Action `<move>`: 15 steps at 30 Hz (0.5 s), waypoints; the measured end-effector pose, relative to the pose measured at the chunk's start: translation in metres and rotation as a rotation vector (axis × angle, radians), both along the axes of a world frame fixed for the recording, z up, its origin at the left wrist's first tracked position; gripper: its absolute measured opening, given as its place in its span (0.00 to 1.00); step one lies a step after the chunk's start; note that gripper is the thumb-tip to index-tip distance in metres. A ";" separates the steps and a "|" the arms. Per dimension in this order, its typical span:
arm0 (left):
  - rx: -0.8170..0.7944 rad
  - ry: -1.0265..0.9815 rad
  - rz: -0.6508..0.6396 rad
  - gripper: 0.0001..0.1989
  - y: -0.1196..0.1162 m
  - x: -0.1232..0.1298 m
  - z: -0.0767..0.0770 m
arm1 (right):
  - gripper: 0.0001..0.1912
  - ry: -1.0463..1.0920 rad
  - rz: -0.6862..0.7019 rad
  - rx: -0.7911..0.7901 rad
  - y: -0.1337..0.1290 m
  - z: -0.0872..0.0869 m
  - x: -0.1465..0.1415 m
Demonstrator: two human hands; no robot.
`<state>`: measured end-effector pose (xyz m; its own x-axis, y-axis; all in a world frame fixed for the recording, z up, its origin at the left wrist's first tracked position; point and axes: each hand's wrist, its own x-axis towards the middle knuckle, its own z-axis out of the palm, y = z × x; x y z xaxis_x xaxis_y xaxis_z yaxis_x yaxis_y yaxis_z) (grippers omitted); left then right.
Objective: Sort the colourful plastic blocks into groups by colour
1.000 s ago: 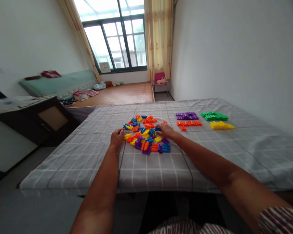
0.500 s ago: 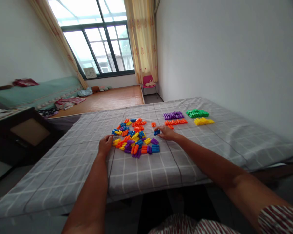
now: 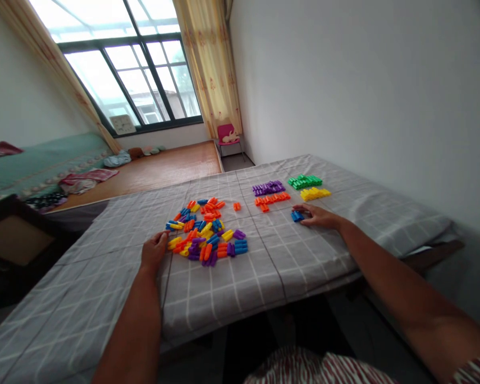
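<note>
On the grey checked cloth (image 3: 224,282), a loose pile of small tube-like plastic pieces (image 3: 200,229) lies in orange, blue, yellow and purple. My left hand (image 3: 154,250) rests at the left edge of the pile with its fingers curled together; what they hold, if anything, is hidden. Right of the pile, my right hand (image 3: 318,216) has its thumb and fingers around some blue plastic pieces (image 3: 297,216), low at the cloth. Beyond this hand are sorted groups: purple pieces (image 3: 269,188), orange pieces (image 3: 272,199), green pieces (image 3: 304,182) and yellow pieces (image 3: 315,193).
A single orange pair (image 3: 237,206) lies between the pile and the groups. The cloth-covered table runs along a white wall (image 3: 364,96) on the right. Behind it are a low wooden platform (image 3: 172,165), a pink chair (image 3: 226,136) and a window; a dark cabinet (image 3: 8,240) stands left.
My right hand has moved right with the blue pieces, from beside the pile to in front of the yellow group. My left hand stays by the pile. The view has turned slightly right.
</note>
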<state>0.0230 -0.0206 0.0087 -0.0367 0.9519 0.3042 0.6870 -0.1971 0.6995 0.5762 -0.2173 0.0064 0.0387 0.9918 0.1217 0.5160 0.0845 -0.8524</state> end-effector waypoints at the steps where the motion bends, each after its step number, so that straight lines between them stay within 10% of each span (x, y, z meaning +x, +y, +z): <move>1: -0.001 0.001 -0.002 0.22 0.000 0.000 0.000 | 0.35 0.014 -0.006 0.008 0.000 -0.002 -0.001; 15: 0.017 0.042 -0.038 0.23 0.009 -0.010 -0.011 | 0.34 -0.017 0.012 0.006 -0.003 -0.004 0.006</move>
<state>0.0135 -0.0112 -0.0021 0.0123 0.9469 0.3212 0.7074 -0.2353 0.6666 0.5822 -0.2208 0.0021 0.0245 0.9914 0.1283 0.5295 0.0960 -0.8429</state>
